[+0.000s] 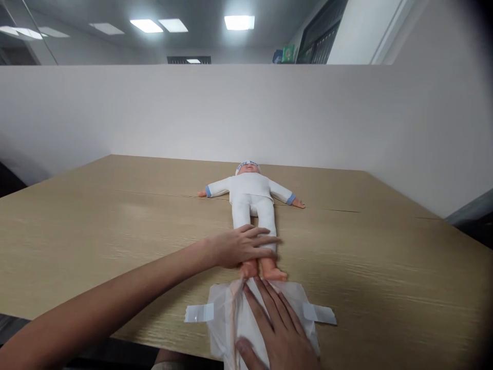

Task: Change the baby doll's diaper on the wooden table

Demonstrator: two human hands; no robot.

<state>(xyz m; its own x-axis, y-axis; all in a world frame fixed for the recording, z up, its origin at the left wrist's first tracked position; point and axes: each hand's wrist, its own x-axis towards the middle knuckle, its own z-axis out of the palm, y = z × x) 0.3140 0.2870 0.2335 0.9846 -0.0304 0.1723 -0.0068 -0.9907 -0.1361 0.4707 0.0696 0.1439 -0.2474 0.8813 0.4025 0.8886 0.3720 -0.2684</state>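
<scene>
A baby doll [252, 190] in a white outfit with blue cuffs lies on its back, arms spread and feet towards me. Across its lower legs rests my left hand [244, 245], fingers stretched out and apart. Just below the doll's feet, an unfolded diaper [246, 329] lies at the table's near edge, its two side tapes spread outward. My right hand [279, 329] lies flat on the diaper with its fingers extended, the fingertips close to the doll's feet. Part of the diaper is hidden under that hand, and its lower end runs out of the picture.
A wooden table [127, 221] carries everything, with thin seams across its surface. Behind it stands a white partition wall [215, 113]. A dark object [473, 216] is partly visible beyond the table's right edge.
</scene>
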